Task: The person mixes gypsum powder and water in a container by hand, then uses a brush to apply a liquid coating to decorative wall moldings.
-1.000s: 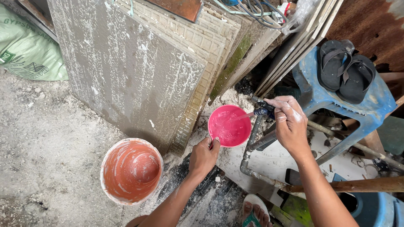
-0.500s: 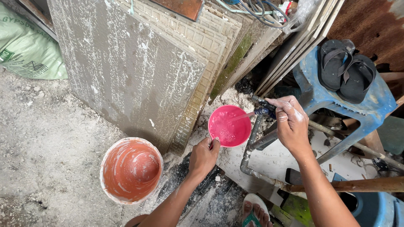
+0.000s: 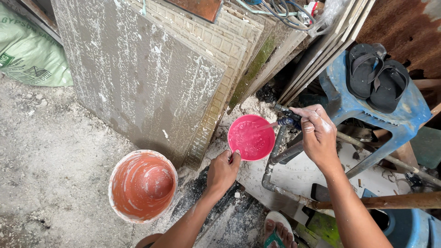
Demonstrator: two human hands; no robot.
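holding pink bowl [image 3: 251, 138] left hand [image 3: 223, 171], right hand [image 3: 319, 133] on tap [image 3: 288, 121]

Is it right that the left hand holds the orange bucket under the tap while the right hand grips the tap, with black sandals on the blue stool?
Not quite. In the head view the left hand holds the pink bowl under the tap, not the orange bucket, which stands apart on the ground. The right hand does grip the tap, and black sandals lie on the blue stool.

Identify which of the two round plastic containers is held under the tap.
The small pink plastic bowl, gripped by the left hand; the larger orange bucket stands untouched.
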